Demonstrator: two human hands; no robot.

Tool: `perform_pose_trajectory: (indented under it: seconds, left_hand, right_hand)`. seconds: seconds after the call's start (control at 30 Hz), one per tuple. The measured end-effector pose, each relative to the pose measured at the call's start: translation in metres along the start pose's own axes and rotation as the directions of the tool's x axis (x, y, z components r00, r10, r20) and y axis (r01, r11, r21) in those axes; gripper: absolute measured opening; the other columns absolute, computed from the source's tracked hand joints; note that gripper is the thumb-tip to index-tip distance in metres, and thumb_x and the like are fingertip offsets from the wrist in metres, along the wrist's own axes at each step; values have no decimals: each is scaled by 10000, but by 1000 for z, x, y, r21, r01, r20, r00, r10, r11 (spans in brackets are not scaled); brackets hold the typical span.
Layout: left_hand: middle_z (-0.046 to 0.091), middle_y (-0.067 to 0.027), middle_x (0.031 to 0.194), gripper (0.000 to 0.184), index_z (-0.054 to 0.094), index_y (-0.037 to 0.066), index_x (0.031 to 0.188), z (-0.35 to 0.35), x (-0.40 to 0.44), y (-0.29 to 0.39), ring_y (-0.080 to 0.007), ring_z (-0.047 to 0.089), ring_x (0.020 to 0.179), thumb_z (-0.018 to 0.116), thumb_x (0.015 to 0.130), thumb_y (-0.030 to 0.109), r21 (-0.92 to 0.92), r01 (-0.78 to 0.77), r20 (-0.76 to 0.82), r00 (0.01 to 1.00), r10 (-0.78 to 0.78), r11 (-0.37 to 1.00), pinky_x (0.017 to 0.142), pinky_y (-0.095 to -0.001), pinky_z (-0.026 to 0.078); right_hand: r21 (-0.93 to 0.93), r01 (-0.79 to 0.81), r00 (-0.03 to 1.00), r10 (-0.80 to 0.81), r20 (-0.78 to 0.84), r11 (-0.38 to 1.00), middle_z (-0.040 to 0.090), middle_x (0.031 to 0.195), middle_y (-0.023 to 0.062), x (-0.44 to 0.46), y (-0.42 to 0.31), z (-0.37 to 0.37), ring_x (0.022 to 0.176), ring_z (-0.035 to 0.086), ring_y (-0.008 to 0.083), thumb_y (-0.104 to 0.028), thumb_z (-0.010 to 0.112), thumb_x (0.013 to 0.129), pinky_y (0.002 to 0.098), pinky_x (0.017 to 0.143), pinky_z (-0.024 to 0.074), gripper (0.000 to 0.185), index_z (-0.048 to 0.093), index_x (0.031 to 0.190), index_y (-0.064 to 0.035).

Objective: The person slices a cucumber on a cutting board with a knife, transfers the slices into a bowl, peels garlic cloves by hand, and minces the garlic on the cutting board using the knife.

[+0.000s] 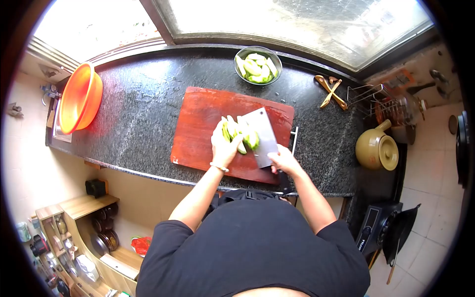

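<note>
On the red-brown cutting board (198, 123) lies a pile of pale green vegetable slices (251, 139). My left hand (225, 147) is curved round the left side of the slices, with its fingers against them. My right hand (285, 161) grips a cleaver (265, 133) near the base of its blade. The broad blade lies at the right edge of the slices, over the board. A glass bowl (280, 69) behind the board holds more green pieces (257, 68).
An orange basin (81, 98) stands at the far left by the tap (49, 92). Crossed wooden utensils (332, 92), a wire rack (366, 96) and a lidded yellow-green pot (370, 149) are on the right. A stove (378, 225) sits lower right.
</note>
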State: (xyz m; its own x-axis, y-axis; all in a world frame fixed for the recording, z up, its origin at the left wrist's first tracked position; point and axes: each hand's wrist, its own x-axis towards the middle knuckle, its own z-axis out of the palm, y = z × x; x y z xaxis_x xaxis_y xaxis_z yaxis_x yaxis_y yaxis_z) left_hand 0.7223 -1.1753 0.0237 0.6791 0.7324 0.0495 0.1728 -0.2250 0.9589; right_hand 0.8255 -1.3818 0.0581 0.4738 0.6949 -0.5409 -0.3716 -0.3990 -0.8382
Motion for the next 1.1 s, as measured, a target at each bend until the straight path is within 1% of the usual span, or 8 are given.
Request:
perform_pose_trajectory:
  seconds: [0.1, 0.17, 0.47, 0.63, 0.8, 0.97, 1.03, 1.1]
  left_hand:
    - [413, -224, 1366, 872, 386, -12, 1353, 24, -8, 26, -350, 392, 1261, 754, 696, 428, 478, -141, -22, 985, 172, 867, 1046, -448, 303]
    - [386, -180, 1393, 861, 379, 57, 1383, 41, -13, 23, -352, 356, 1265, 737, 697, 437, 537, -78, -100, 983, 156, 840, 1042, -465, 279]
    - [459, -156, 1338, 491, 543, 106, 1264, 72, 25, 38, -337, 419, 1218, 646, 801, 231, 252, -237, -197, 937, 289, 938, 1025, -453, 298]
    - [525, -154, 1263, 450, 588, 104, 1229, 97, 112, 80, -338, 444, 1186, 628, 798, 223, 284, -522, -83, 822, 563, 804, 1023, -447, 307]
    - [563, -153, 1198, 405, 614, 81, 1171, 111, 190, 92, -321, 493, 1134, 624, 789, 217, 299, -591, -82, 767, 637, 750, 991, -431, 364]
    - [570, -159, 1187, 455, 587, 149, 1229, 104, 226, 47, -331, 503, 1127, 641, 799, 288, 412, -607, 342, 794, 503, 679, 1019, -460, 326]
    - [586, -158, 1208, 340, 625, 97, 1172, 97, 234, 51, -303, 505, 1168, 610, 844, 186, 296, -742, 334, 670, 663, 601, 1003, -398, 377]
    - [606, -147, 1187, 291, 623, 36, 1152, 85, 232, 57, -272, 546, 1140, 571, 877, 116, 50, -549, 21, 836, 549, 834, 970, -366, 421]
  right_hand:
    - [-31, 3, 999, -2, 38, 1000, 568, 746, 73, 9, -3, 24, 433, 515, 116, -182, 550, 863, 266, 397, 436, 327, 479, 1118, 10]
    - [-104, 54, 998, -51, 34, 993, 609, 754, 91, 17, 2, 37, 456, 550, 131, -131, 513, 856, 282, 429, 457, 265, 522, 1076, 16]
    - [-223, 148, 981, -171, -87, 963, 621, 689, 123, 7, -56, 37, 457, 582, 158, -123, 470, 871, 316, 484, 502, 335, 500, 1175, 13]
    - [-279, 325, 894, -390, -222, 904, 606, 643, 105, 42, -104, 8, 453, 594, 176, -106, 479, 874, 325, 482, 503, 280, 503, 1129, 7]
    - [-187, 298, 848, -350, -398, 936, 578, 635, 72, 64, -149, -18, 444, 553, 136, -108, 511, 879, 293, 431, 463, 167, 548, 967, 29]
    - [-223, 243, 831, -321, -454, 944, 612, 641, 111, 64, -131, -58, 461, 600, 170, -129, 501, 872, 313, 470, 484, 267, 555, 1073, 38]
    - [-287, 276, 819, -381, -429, 917, 605, 619, 115, 39, -131, -59, 455, 598, 172, -119, 504, 873, 316, 477, 487, 271, 553, 1091, 34]
    - [-397, 274, 811, -432, -394, 876, 614, 697, 122, 15, -116, -58, 543, 630, 206, -99, 548, 862, 339, 528, 505, 282, 563, 1131, -17]
